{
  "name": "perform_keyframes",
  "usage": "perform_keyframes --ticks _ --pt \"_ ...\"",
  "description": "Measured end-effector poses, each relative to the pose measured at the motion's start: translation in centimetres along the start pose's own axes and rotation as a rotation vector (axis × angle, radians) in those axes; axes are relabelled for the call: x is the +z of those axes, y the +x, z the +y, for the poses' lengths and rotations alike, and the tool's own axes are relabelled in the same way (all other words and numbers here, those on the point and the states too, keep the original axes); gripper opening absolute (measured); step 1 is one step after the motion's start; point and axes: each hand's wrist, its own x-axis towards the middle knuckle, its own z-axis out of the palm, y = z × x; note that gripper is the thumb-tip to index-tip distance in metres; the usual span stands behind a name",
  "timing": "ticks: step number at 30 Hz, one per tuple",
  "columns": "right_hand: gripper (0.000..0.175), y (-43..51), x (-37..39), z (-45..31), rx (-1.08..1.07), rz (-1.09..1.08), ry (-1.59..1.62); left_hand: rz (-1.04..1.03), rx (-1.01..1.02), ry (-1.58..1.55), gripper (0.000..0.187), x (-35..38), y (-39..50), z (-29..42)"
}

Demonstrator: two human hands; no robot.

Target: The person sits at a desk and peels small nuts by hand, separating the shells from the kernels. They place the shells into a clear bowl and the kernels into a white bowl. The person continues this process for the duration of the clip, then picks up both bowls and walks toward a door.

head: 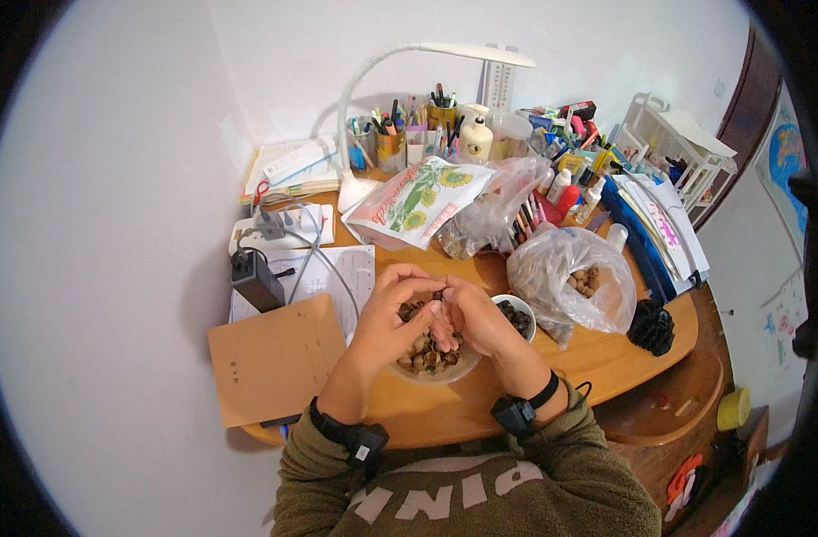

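My left hand point(399, 312) and my right hand point(473, 315) meet, fingers bent, above a bowl point(442, 380) of brown cracked shells point(428, 359). A small dark piece point(438, 295), too small to name surely, is pinched between the fingertips of both hands. Beside my right hand stands a white bowl point(534, 327) with dark, wrinkled pieces point(515, 318) in it. Further right, an open clear plastic bag point(540, 268) holds round brown fruits point(585, 280) that look like dried longans. My hands hide part of the shell bowl.
A brown cardboard folder point(275, 362) and a black power adapter point(256, 280) with cables lie at the left. Behind are a printed pouch point(422, 201), a white desk lamp point(358, 191), pen holders point(390, 149) and a pump bottle point(476, 137). A crumpled black item point(651, 328) lies near the right edge.
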Motion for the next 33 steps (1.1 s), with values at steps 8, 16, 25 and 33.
perform_keyframes --ticks 8,16,25,33 --pt "0.024 -0.7 -0.5 -0.4 -0.001 0.014 -0.302 0.118 -0.116 -0.396 0.022 -0.4 0.1 -0.3" --pt "0.013 -1.0 0.4 -3.5 -0.450 -0.238 -1.038 0.106 -0.231 -0.909 0.030 -1.4 -0.7 -0.1" --pt "0.032 0.0 1.8 -4.3 -0.455 0.096 -0.869 0.123 -0.264 -0.927 0.026 -1.7 -0.5 0.0" --pt "0.025 1.0 2.1 -3.3 -0.555 -0.003 -0.736 0.134 -0.372 -0.639 0.024 -1.0 -0.5 -0.1"
